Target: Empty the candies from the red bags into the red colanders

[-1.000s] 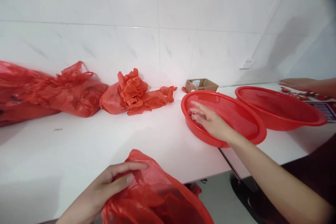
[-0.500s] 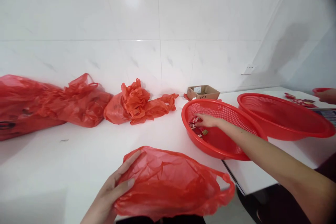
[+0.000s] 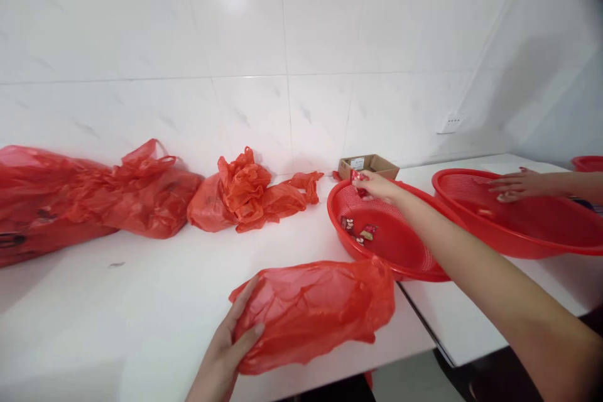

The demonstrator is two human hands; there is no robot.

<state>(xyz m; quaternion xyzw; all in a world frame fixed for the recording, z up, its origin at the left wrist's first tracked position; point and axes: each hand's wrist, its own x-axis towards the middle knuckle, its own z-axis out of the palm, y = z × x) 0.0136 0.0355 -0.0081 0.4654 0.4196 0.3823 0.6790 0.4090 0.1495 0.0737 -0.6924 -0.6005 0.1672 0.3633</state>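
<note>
Gripping the left end of an open red bag [image 3: 315,314], the left hand [image 3: 226,339] keeps thumb and fingers clamped on the plastic. The bag is near the front edge of the white table [image 3: 164,301], with bare tabletop to its left and beyond it. Tied red bags [image 3: 160,201] line the wall behind; on the right, the near basin [image 3: 405,251] crowds the bag, though whether they touch cannot be told.

The bag's long axis runs left to right, roughly along the front edge, its mouth seemingly turned up toward the wearer. The right hand [image 3: 379,187] pinches a small red packet [image 3: 359,182] at the basin's far rim, fingertips together on it.

Half a second ago that hand was down among the packets [image 3: 369,232]; now it is higher. The bag's right end reaches less far, and a co-worker's hand [image 3: 518,185] now shows over the second basin [image 3: 532,220].
</note>
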